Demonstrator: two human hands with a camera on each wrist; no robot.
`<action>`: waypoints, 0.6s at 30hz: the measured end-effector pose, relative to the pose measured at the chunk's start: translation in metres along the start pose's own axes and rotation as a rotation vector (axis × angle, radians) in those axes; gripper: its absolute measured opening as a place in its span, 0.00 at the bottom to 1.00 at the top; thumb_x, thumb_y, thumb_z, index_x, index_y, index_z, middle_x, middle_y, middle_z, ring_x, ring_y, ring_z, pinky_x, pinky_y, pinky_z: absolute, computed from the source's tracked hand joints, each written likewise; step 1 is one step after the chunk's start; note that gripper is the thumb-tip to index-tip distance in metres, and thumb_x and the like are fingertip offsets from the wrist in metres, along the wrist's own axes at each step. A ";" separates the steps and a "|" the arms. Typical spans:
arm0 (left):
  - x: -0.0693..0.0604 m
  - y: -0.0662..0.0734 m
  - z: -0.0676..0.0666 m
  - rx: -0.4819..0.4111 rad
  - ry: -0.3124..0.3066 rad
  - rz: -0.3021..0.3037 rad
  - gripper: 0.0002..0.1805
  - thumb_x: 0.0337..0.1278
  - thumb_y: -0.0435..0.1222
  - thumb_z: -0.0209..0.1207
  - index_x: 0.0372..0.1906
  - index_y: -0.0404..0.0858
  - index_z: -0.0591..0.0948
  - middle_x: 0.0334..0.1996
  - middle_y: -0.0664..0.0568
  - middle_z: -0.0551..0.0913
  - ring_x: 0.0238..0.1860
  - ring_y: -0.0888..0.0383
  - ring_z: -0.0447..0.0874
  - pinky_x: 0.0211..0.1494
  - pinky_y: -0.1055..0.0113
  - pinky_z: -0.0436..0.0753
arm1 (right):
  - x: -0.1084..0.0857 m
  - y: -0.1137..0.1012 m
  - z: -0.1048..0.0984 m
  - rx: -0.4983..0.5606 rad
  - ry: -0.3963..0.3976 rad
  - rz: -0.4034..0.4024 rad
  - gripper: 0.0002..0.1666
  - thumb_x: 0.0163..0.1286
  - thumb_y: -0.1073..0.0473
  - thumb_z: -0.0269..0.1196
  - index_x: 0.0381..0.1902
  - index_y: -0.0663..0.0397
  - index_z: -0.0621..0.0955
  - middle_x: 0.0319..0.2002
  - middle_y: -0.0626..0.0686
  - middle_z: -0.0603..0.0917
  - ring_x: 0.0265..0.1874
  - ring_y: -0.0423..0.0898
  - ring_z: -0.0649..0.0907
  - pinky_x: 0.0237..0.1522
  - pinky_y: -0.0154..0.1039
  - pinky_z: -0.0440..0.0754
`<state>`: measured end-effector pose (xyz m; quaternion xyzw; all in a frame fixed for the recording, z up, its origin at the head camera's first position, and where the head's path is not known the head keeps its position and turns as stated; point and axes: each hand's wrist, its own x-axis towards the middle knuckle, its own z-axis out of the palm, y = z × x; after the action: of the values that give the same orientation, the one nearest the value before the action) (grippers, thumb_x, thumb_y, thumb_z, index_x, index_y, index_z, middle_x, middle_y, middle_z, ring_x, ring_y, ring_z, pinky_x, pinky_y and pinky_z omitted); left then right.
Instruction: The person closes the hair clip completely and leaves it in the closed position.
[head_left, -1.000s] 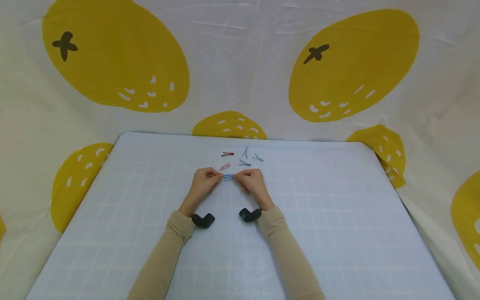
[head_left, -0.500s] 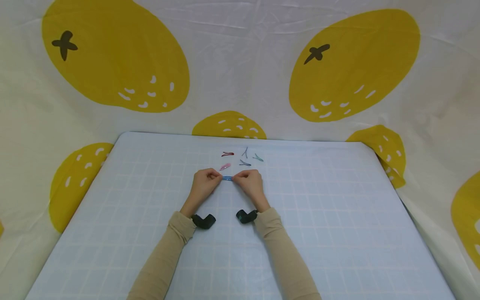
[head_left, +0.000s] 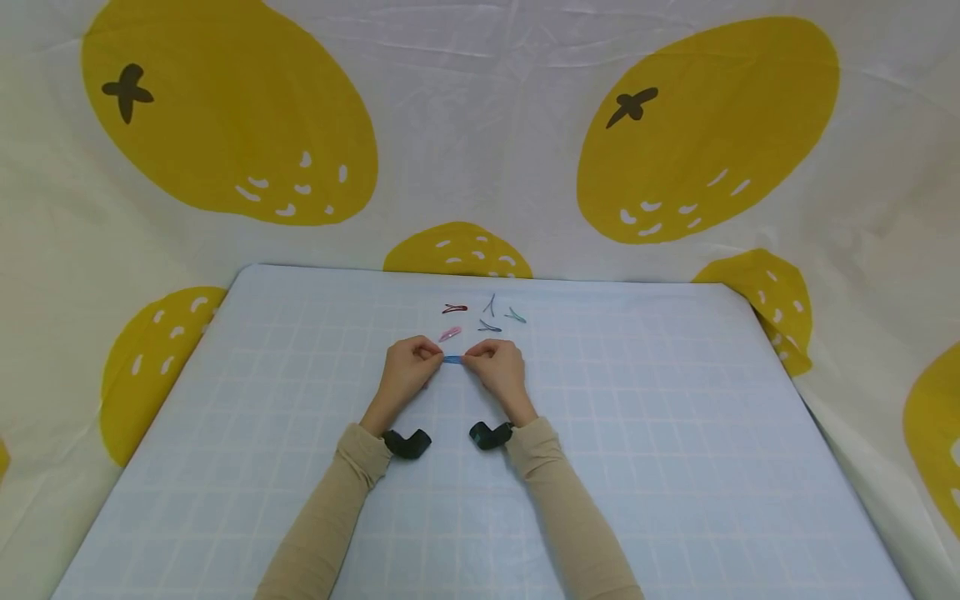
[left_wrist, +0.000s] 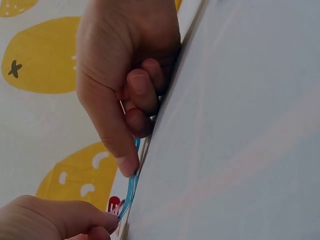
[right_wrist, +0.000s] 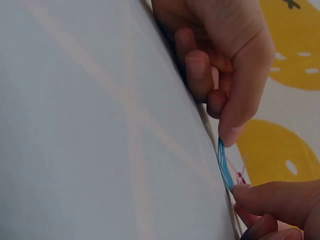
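Blue clip [head_left: 452, 360]: we see it slightly farther from the pink clip [head_left: 450, 333] than a second ago, and thinner-looking.
Left hand [head_left: 408, 367]: pinches its left end.
Right hand [head_left: 498, 367]: pinches its right end, shifted slightly left.
Desk [head_left: 675, 425]: we find the pink clip unmoved.

It looks like a curtained-off table nook, much like a small recording set: a white cloth [head_left: 480, 125] printed with big yellow fruits [head_left: 247, 125] hangs behind the table [head_left: 712, 433] and along both sides, while the tabletop is pale blue with a faint grid. A black camera [head_left: 407, 447] sits at each wrist. Whether that cloth screens a home or a studio, I can't tell.
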<state>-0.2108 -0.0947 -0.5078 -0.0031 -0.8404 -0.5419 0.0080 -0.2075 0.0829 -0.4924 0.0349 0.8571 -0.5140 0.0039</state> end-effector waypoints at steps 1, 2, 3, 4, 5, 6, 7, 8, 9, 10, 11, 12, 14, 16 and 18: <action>0.000 0.000 0.000 0.002 0.001 0.000 0.02 0.58 0.32 0.65 0.33 0.37 0.84 0.23 0.49 0.80 0.15 0.56 0.73 0.18 0.69 0.70 | 0.000 0.000 0.000 0.001 0.000 -0.002 0.06 0.58 0.57 0.73 0.28 0.53 0.88 0.17 0.47 0.81 0.12 0.40 0.73 0.17 0.33 0.67; 0.000 0.000 0.000 0.004 0.000 -0.001 0.02 0.58 0.32 0.65 0.33 0.37 0.84 0.23 0.49 0.80 0.15 0.56 0.73 0.18 0.69 0.71 | 0.000 0.001 0.000 0.004 0.000 -0.003 0.06 0.59 0.57 0.72 0.28 0.53 0.88 0.17 0.47 0.81 0.12 0.40 0.73 0.16 0.33 0.67; 0.000 0.001 0.000 0.006 0.002 -0.001 0.02 0.58 0.32 0.65 0.33 0.37 0.84 0.23 0.49 0.80 0.15 0.56 0.73 0.18 0.69 0.71 | 0.000 0.001 0.001 0.009 -0.001 -0.002 0.06 0.59 0.57 0.72 0.28 0.53 0.88 0.16 0.47 0.80 0.11 0.40 0.73 0.15 0.33 0.67; 0.000 0.001 0.000 0.007 0.004 0.000 0.02 0.58 0.32 0.65 0.33 0.37 0.84 0.23 0.49 0.80 0.15 0.56 0.73 0.18 0.69 0.71 | 0.000 0.001 0.001 0.010 0.000 -0.003 0.06 0.59 0.57 0.72 0.28 0.53 0.88 0.16 0.47 0.80 0.10 0.40 0.72 0.15 0.33 0.67; 0.000 0.001 0.000 0.009 0.006 0.002 0.02 0.57 0.32 0.65 0.33 0.37 0.84 0.23 0.49 0.80 0.15 0.56 0.73 0.18 0.69 0.71 | -0.001 0.001 0.001 0.013 0.001 -0.003 0.06 0.59 0.57 0.72 0.28 0.53 0.88 0.16 0.47 0.80 0.10 0.40 0.72 0.15 0.33 0.66; 0.000 0.001 0.000 0.011 0.007 0.003 0.01 0.57 0.32 0.65 0.33 0.37 0.84 0.23 0.49 0.80 0.15 0.56 0.73 0.18 0.69 0.71 | -0.001 0.001 0.001 0.014 0.002 -0.001 0.06 0.59 0.57 0.72 0.28 0.52 0.88 0.16 0.47 0.80 0.10 0.40 0.72 0.14 0.33 0.66; 0.000 0.001 0.000 0.015 0.008 0.001 0.01 0.57 0.32 0.65 0.33 0.37 0.84 0.23 0.49 0.80 0.15 0.56 0.73 0.18 0.69 0.71 | -0.001 0.001 0.001 0.016 0.001 0.001 0.06 0.59 0.57 0.72 0.27 0.52 0.88 0.16 0.47 0.80 0.09 0.40 0.72 0.14 0.33 0.66; 0.000 0.001 0.000 0.018 0.009 -0.001 0.01 0.57 0.32 0.65 0.33 0.37 0.84 0.23 0.49 0.80 0.15 0.56 0.74 0.19 0.69 0.71 | -0.001 0.001 0.001 0.016 0.002 0.003 0.06 0.59 0.56 0.72 0.27 0.52 0.88 0.16 0.46 0.80 0.09 0.40 0.72 0.14 0.33 0.66; 0.000 0.001 0.000 0.019 0.012 -0.001 0.01 0.57 0.32 0.65 0.33 0.37 0.84 0.23 0.49 0.80 0.15 0.56 0.73 0.19 0.69 0.71 | -0.001 0.001 0.001 0.014 0.002 0.004 0.06 0.59 0.56 0.72 0.27 0.52 0.88 0.16 0.46 0.80 0.09 0.40 0.72 0.14 0.33 0.66; 0.000 0.001 0.000 0.020 0.012 -0.001 0.01 0.57 0.32 0.65 0.33 0.37 0.84 0.23 0.49 0.80 0.15 0.56 0.73 0.19 0.69 0.71 | -0.001 0.001 0.001 0.014 0.001 0.007 0.06 0.59 0.56 0.72 0.27 0.52 0.88 0.16 0.46 0.80 0.09 0.40 0.71 0.14 0.33 0.66; 0.000 0.001 0.000 0.022 0.013 -0.003 0.02 0.58 0.32 0.65 0.33 0.37 0.84 0.23 0.49 0.80 0.15 0.56 0.73 0.19 0.68 0.71 | -0.001 0.000 0.001 0.012 0.000 0.010 0.06 0.59 0.56 0.72 0.27 0.52 0.88 0.16 0.46 0.80 0.09 0.40 0.71 0.14 0.33 0.66; 0.000 0.001 0.000 0.025 0.012 -0.006 0.02 0.58 0.32 0.65 0.33 0.38 0.84 0.23 0.49 0.80 0.15 0.56 0.74 0.19 0.68 0.71 | -0.001 0.000 0.001 0.010 0.000 0.012 0.06 0.59 0.56 0.72 0.27 0.52 0.88 0.15 0.46 0.80 0.09 0.40 0.71 0.14 0.33 0.66; -0.001 0.001 0.000 0.027 0.013 -0.011 0.02 0.58 0.33 0.65 0.33 0.38 0.84 0.23 0.49 0.80 0.15 0.56 0.74 0.19 0.68 0.71 | -0.001 0.000 0.001 0.007 -0.002 0.016 0.06 0.59 0.56 0.72 0.27 0.52 0.88 0.15 0.46 0.80 0.09 0.40 0.71 0.14 0.33 0.66; -0.001 0.001 0.000 0.030 0.013 -0.014 0.02 0.58 0.33 0.65 0.33 0.38 0.84 0.23 0.49 0.80 0.15 0.56 0.74 0.19 0.68 0.72 | -0.001 0.000 0.001 0.006 -0.004 0.019 0.06 0.59 0.56 0.72 0.28 0.52 0.88 0.15 0.46 0.79 0.09 0.40 0.71 0.14 0.32 0.65; -0.001 0.001 0.000 0.031 0.013 -0.016 0.02 0.58 0.33 0.65 0.33 0.38 0.85 0.23 0.49 0.80 0.15 0.56 0.74 0.19 0.68 0.72 | -0.001 0.001 0.002 0.007 -0.001 0.016 0.06 0.59 0.56 0.72 0.27 0.52 0.88 0.15 0.46 0.79 0.09 0.40 0.71 0.15 0.32 0.65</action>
<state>-0.2099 -0.0939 -0.5070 0.0075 -0.8486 -0.5290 0.0093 -0.2065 0.0818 -0.4938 0.0416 0.8550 -0.5168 0.0083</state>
